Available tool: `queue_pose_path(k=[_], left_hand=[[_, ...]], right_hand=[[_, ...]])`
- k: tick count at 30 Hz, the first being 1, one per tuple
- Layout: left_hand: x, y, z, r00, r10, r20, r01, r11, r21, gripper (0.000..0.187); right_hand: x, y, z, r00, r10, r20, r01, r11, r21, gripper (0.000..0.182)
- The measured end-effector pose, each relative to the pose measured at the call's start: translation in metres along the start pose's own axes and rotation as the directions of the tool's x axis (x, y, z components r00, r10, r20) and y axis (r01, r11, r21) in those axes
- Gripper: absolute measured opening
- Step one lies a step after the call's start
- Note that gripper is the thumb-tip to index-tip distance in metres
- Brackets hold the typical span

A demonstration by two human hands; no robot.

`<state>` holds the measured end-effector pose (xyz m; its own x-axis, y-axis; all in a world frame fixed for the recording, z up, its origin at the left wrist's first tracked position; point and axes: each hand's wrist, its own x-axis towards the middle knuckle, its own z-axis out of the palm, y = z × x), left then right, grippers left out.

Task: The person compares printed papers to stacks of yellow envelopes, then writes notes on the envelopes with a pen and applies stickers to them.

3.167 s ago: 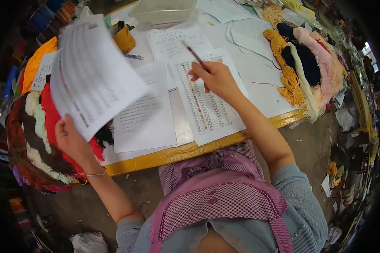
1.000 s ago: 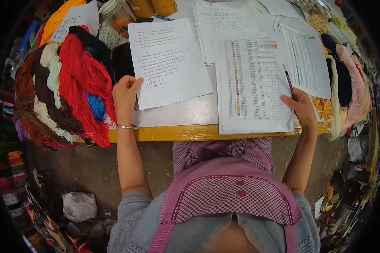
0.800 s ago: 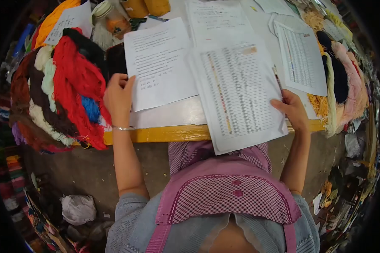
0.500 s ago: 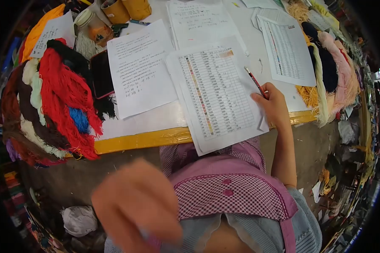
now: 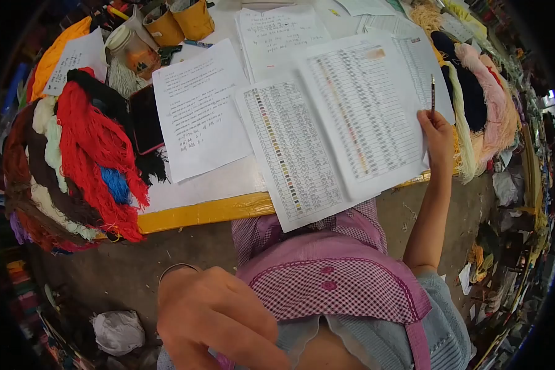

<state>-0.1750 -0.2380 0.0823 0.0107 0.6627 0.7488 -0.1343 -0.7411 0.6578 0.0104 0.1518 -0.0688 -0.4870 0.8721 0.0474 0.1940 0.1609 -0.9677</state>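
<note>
My right hand [image 5: 438, 137] pinches the right edge of a printed chart sheet [image 5: 365, 114] and also holds a pencil [image 5: 433, 92], which points upward. The sheet is lifted and tilted, with rows of numbers and a column of colour swatches. Under it, at the left, lies a second chart sheet [image 5: 293, 148] that overhangs the table's front edge. My left hand [image 5: 219, 317] is close to the camera at the bottom, in front of my chest. Its fingers are curled and the fingertips are hidden, so anything inside cannot be made out.
Yarn skeins in red [image 5: 95, 145] and other colours hang over the left table edge. Pink skeins [image 5: 490, 92] and more lie at the right. A phone [image 5: 145, 120], a page of writing [image 5: 200, 108], a glass jar [image 5: 132, 52] and yellow-brown containers [image 5: 191, 21] are on the table.
My right hand has moved right and slightly up, lifting the upper chart sheet off the lower one. The pencil now stands more upright. My left hand has shifted down and right.
</note>
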Motion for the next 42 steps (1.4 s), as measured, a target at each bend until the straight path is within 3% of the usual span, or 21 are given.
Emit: queue_pose_path(k=[5, 7, 8, 10, 12, 17, 18, 19, 20, 21, 22, 23, 24, 25, 27, 28, 30, 31, 33, 40, 42], left_hand=[[-0.005, -0.006, 0.006, 0.998, 0.036, -0.057, -0.037, 0.999, -0.019, 0.025], [-0.001, -0.006, 0.005, 0.996, 0.076, -0.035, -0.076, 0.997, 0.001, 0.025], [-0.001, -0.005, 0.004, 0.996, 0.079, -0.034, -0.079, 0.997, 0.000, 0.025], [-0.001, -0.003, 0.001, 0.999, 0.050, 0.016, -0.051, 0.998, 0.025, 0.024], [-0.002, -0.005, -0.002, 0.998, 0.055, 0.022, -0.056, 0.998, 0.009, 0.024], [-0.002, -0.009, 0.001, 0.998, 0.057, -0.042, -0.056, 0.998, 0.016, 0.021], [-0.004, -0.010, -0.004, 0.999, 0.030, 0.024, -0.030, 0.999, 0.013, 0.013], [-0.008, -0.012, -0.011, 0.996, 0.001, 0.088, -0.003, 1.000, 0.012, 0.009], [-0.011, -0.026, -0.039, 0.958, 0.033, 0.286, -0.024, 0.999, -0.035, 0.010], [-0.014, -0.040, -0.064, 0.880, 0.074, 0.470, -0.038, 0.996, -0.085, 0.012], [-0.016, -0.040, -0.063, 0.961, -0.274, 0.036, 0.254, 0.927, 0.275, 0.019], [-0.019, -0.041, -0.061, 0.776, -0.412, -0.478, 0.615, 0.666, 0.423, 0.027], [-0.021, -0.074, -0.091, 0.673, -0.374, -0.638, 0.738, 0.406, 0.540, 0.034], [-0.027, -0.100, -0.112, 0.652, -0.366, -0.664, 0.754, 0.404, 0.518, 0.043], [-0.047, -0.133, -0.140, 0.594, -0.379, -0.710, 0.792, 0.120, 0.599, 0.057], [-0.050, -0.144, -0.145, 0.592, -0.382, -0.710, 0.794, 0.123, 0.596, 0.057], [-0.051, -0.155, -0.151, 0.636, -0.330, -0.698, 0.697, -0.143, 0.703, 0.072], [-0.049, -0.157, -0.152, 0.632, -0.329, -0.702, 0.699, -0.147, 0.699, 0.072], [-0.043, -0.159, -0.153, 0.504, -0.443, -0.741, 0.770, -0.157, 0.618, 0.078], [-0.045, -0.162, -0.157, 0.485, -0.454, -0.748, 0.793, -0.134, 0.595, 0.075], [-0.046, -0.161, -0.155, 0.527, -0.406, -0.746, 0.766, -0.152, 0.624, 0.072]], right_hand=[[0.037, 0.038, -0.048, 0.996, 0.015, -0.083, -0.019, 0.998, -0.052, 0.023], [0.043, 0.038, -0.056, 0.977, -0.138, -0.164, 0.063, 0.916, -0.396, 0.023], [0.043, 0.039, -0.060, 0.976, -0.140, -0.165, 0.064, 0.915, -0.397, 0.023], [0.034, 0.018, -0.052, 0.867, -0.456, -0.203, 0.213, 0.706, -0.676, 0.025], [0.016, 0.001, -0.031, 0.896, -0.346, -0.279, 0.135, 0.810, -0.571, 0.027], [-0.023, -0.026, 0.007, 0.917, -0.385, -0.104, 0.317, 0.863, -0.394, 0.033], [-0.027, -0.035, 0.025, 0.818, -0.568, -0.089, 0.486, 0.765, -0.422, 0.039], [-0.032, -0.040, 0.026, 0.792, -0.610, -0.009, 0.512, 0.672, -0.535, 0.040], [-0.040, -0.044, 0.027, 0.766, -0.638, 0.080, 0.534, 0.561, -0.633, 0.042], [-0.051, -0.047, 0.035, 0.901, -0.433, 0.015, 0.390, 0.797, -0.461, 0.044], [-0.059, -0.050, 0.040, 0.973, -0.222, 0.063, 0.228, 0.892, -0.390, 0.041], [-0.066, -0.054, 0.045, 0.992, -0.001, 0.127, 0.043, 0.943, -0.330, 0.038], [-0.076, -0.054, 0.058, 0.980, 0.000, 0.197, 0.056, 0.959, -0.278, 0.033], [-0.083, -0.049, 0.068, 0.964, -0.005, 0.267, 0.066, 0.973, -0.222, 0.027], [-0.090, -0.032, 0.073, 0.866, -0.204, 0.457, 0.336, 0.913, -0.230, 0.017], [-0.094, -0.037, 0.069, 0.805, -0.201, 0.558, 0.413, 0.865, -0.284, 0.026], [-0.100, -0.039, 0.073, 0.629, -0.373, 0.682, 0.667, 0.710, -0.227, 0.049], [-0.104, -0.036, 0.071, 0.595, -0.307, 0.742, 0.666, 0.705, -0.243, 0.063], [-0.110, -0.038, 0.070, 0.559, -0.311, 0.768, 0.711, 0.657, -0.251, 0.064], [-0.119, -0.031, 0.069, 0.535, -0.295, 0.792, 0.764, 0.570, -0.303, 0.057], [-0.119, -0.033, 0.067, 0.551, -0.271, 0.789, 0.748, 0.578, -0.324, 0.056]])
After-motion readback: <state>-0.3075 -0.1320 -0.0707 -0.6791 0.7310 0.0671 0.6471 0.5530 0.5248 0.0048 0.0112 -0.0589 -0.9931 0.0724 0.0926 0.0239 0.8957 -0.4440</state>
